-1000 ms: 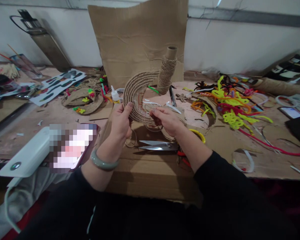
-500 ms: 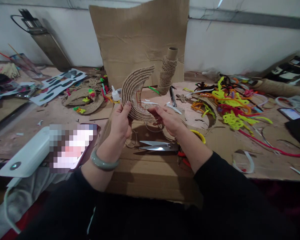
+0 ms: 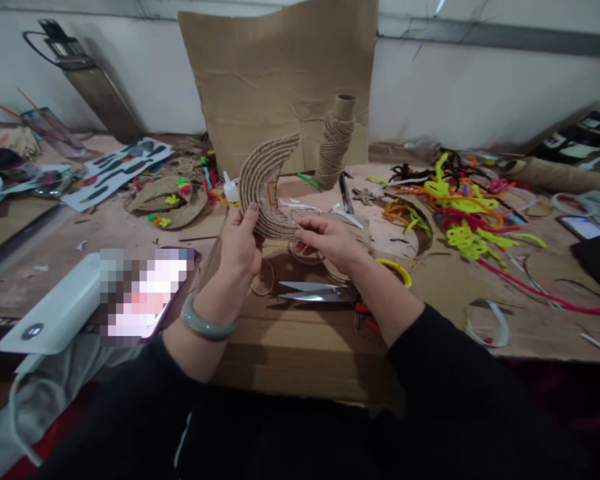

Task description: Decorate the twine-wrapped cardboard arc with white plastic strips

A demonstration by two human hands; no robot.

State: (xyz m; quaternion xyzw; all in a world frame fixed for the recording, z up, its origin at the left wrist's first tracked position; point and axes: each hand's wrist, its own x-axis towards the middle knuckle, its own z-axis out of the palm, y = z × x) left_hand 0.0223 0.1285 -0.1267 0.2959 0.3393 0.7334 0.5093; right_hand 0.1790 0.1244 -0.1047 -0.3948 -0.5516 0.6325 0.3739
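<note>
A crescent covered in curved rows of brown twine is held up over the cardboard. My left hand grips its lower left edge, thumb on the ribbed front. At the lower right tip, my right hand pinches the crescent's end; whether a loose strand of twine is also between the fingers cannot be made out. Below the hands lie scissors, blades parted and pointing left, their handles partly behind my right forearm. Behind the crescent stands a tube wound with twine.
A cardboard sheet leans against the wall. Left are a phone, a white power bank, a twine wreath and a white glue bottle. Colourful pipe cleaners lie heaped on the right, with yellow-handled pliers or scissors nearer.
The crescent has shifted slightly left and tilted a little. My right hand has moved slightly left along its lower end, fingers now closer together at the tip. My left hand keeps its grip.
</note>
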